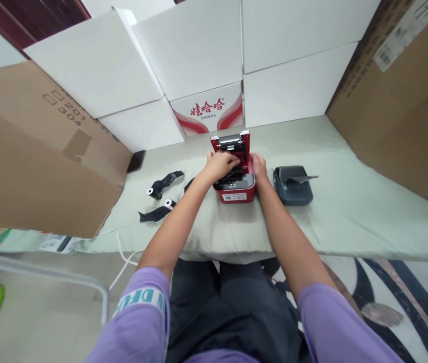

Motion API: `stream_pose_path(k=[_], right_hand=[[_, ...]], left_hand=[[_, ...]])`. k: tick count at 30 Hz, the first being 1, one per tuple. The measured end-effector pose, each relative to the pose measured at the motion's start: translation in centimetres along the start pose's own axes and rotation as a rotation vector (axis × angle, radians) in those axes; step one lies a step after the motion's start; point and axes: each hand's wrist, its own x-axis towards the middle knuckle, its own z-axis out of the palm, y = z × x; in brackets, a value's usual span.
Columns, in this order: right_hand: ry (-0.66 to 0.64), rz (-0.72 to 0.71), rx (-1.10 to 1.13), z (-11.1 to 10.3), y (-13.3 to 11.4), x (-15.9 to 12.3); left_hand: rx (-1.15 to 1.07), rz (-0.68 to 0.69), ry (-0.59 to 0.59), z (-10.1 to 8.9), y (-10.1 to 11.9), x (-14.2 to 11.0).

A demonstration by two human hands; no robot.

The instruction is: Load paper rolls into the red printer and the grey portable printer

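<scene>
A small red printer (pixel 235 192) sits on the pale green cloth with its lid (pixel 231 141) flipped up at the back. My left hand (pixel 221 164) reaches into the open paper bay, fingers curled down over it; what they hold, if anything, is hidden. My right hand (pixel 259 166) presses against the printer's right side, fingers wrapped round its edge. Two small paper rolls with dark unrolled strips lie to the left: one roll (pixel 156 192) farther back, the other roll (pixel 168 204) nearer.
A dark grey printer (pixel 292 185) with a paper strip sticking out stands right of the red one. A phone (pixel 136 161) lies at the back left. White boxes (pixel 198 60) and brown cartons (pixel 399 101) wall in the cloth (pixel 350 217). A white cable (pixel 121 252) hangs off the front edge.
</scene>
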Motion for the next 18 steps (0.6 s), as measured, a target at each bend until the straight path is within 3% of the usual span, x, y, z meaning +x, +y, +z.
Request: stream_pose_path(k=[5,11,15,18], right_hand=[[-0.005,-0.001,-0.054,-0.1,0.2,0.0],[-0.061,-0.111,0.012,-0.3,-0.3,0.5],[-0.194,-0.224,0.011,-0.2,-2.4,0.0],[-0.186,-0.285,0.013,-0.2,-3.9,-1.4]], left_hand=[[-0.140,0.121,-0.128,-1.5,0.1,-4.4],[0.060,0.258,0.114,-0.2,0.4,-8.8],[0.074,0.303,0.157,0.7,0.9,-10.6],[0.043,0.306,0.196,0.8,0.9,-11.4]])
